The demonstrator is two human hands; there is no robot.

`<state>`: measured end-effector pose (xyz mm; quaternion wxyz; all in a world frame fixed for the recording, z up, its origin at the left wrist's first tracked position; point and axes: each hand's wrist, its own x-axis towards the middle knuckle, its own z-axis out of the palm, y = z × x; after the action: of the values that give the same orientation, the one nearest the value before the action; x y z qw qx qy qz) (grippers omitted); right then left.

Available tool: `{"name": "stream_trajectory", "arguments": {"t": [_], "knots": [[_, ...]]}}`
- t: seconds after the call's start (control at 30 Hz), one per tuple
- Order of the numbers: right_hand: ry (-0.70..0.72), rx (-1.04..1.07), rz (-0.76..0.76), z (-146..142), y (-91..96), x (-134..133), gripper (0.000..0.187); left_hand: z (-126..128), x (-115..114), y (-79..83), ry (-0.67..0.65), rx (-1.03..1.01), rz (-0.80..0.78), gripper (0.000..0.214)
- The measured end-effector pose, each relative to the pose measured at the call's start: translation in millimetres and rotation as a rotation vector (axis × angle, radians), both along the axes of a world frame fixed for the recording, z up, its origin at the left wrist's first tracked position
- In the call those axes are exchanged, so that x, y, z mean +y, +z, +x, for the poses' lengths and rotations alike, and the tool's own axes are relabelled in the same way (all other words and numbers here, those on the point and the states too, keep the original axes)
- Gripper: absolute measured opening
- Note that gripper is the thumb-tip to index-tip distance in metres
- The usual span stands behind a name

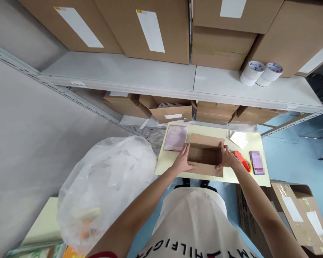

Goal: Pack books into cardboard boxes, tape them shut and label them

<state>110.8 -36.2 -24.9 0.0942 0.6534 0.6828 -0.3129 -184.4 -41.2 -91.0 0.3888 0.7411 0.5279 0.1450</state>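
On a small cream table (199, 128) stands a brown cardboard box (204, 168), its top flaps open and nothing visible inside. My left hand (182, 160) grips the box's left side, thumb along the near edge. The right side is gripped by my right hand (226, 157), with its thumb over the near flap. Just right of that hand lie a red tape dispenser (240, 158) with a tape roll and a phone-like purple item (257, 163), partly blurred. A flat purple packet (176, 138) lies left of the box, and white papers (239, 139) lie behind on the right.
A large translucent plastic bag (107, 186) bulges at the left. Behind the table, a grey shelf (156, 73) carries big cartons and white tape rolls (253, 71). Several cartons sit on its lower level. An open carton (298, 211) stands on the floor at right.
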Motion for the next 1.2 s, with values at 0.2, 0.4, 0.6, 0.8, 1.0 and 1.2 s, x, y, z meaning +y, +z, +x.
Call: {"name": "stream_trajectory", "arguments": {"t": [0.2,0.4,0.6,0.8,1.0,1.2], "knots": [[-0.103,0.037,0.018,3.3,-19.1,-12.3,0.144,5.3,-6.6,-16.7,0.029,-0.086,-0.078,0.142],[-0.201,0.024,0.357,8.2,-46.0,-57.7,0.108,19.7,3.6,-22.6,0.057,-0.223,-0.114,0.134],[-0.067,-0.072,0.504,-36.9,-35.5,-60.8,0.078,17.6,-0.7,-24.8,0.017,-0.260,-0.118,0.115],[0.217,0.021,0.335,-112.1,-32.9,-37.5,0.062,-25.9,-7.2,-32.8,0.123,-0.264,-0.023,0.076],[0.229,0.045,0.292,-123.4,-33.6,-33.6,0.061,-73.8,44.9,-54.3,0.651,0.001,-0.128,0.068],[0.222,0.008,0.279,-124.9,-29.1,-43.0,0.058,-70.1,85.7,-71.5,0.792,0.091,-0.347,0.088]]}}
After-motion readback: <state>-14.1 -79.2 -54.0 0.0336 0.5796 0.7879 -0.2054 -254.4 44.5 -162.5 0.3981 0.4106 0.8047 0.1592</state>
